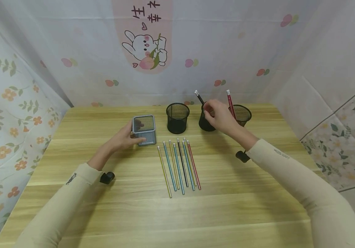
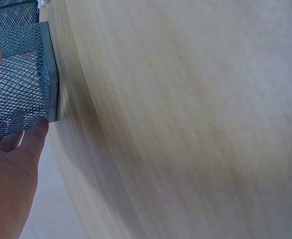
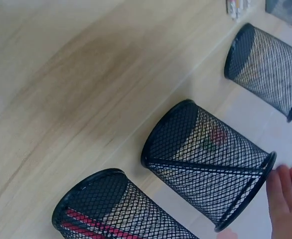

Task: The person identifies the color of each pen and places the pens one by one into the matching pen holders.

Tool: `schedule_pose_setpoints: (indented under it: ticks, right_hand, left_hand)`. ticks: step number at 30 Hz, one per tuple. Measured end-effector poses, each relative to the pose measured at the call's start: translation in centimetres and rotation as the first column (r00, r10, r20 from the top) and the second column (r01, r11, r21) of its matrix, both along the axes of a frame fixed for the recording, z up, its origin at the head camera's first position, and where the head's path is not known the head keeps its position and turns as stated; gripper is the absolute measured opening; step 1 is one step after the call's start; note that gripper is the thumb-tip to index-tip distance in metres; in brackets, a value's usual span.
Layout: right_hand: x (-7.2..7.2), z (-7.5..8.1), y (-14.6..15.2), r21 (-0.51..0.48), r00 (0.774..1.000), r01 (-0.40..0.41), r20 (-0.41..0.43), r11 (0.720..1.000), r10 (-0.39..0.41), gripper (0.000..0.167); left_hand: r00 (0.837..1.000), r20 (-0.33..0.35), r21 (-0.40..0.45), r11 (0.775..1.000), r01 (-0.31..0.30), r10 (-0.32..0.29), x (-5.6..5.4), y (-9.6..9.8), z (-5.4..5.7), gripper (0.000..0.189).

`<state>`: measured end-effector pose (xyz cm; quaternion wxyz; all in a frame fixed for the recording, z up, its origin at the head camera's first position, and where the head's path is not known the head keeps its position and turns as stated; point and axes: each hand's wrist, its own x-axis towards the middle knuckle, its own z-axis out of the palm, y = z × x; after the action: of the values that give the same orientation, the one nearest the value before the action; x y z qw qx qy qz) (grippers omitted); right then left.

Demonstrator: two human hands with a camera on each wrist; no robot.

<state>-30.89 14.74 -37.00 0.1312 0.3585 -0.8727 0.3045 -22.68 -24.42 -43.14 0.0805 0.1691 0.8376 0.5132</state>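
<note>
My left hand (image 1: 126, 137) holds a grey square mesh pen holder (image 1: 147, 137) by its side, thumb on the front face; in the left wrist view its fingertips lie along the mesh. My right hand (image 1: 219, 115) is over a black round mesh cup (image 1: 206, 124), beside black pencils (image 1: 199, 97) with white ends that lean out of it. In the right wrist view the fingers (image 3: 288, 191) look straight, fingertips right at the rim of that cup (image 3: 211, 164), with no pencil showing between them. The lower part of the black pencils is hidden behind the hand in the head view.
Several pencils (image 1: 178, 168), yellow, blue, black and red, lie side by side mid-table. Another black mesh cup (image 1: 177, 125) stands between the hands. At the right, a black cup (image 1: 243, 115) holds red pencils (image 1: 230, 103). A patterned curtain (image 1: 87, 51) hangs behind the wooden table (image 1: 242, 213).
</note>
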Motion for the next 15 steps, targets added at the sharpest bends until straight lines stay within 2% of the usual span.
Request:
schedule_pose_setpoints:
  ticks: [5,15]
  right_hand:
    - [0.5,-0.1,0.0,-0.045,0.999,-0.001,-0.053,0.999,-0.002,0.01]
    - [2.0,-0.3,-0.6,-0.087,0.992,-0.097,-0.084,0.992,0.089,0.013]
  left_hand:
    - [1.0,-0.005,-0.009,1.0,-0.002,0.002,0.0,0.0,0.0,0.067]
    - [1.0,-0.006,-0.031,0.999,0.005,-0.005,0.2,0.0,0.2,0.068]
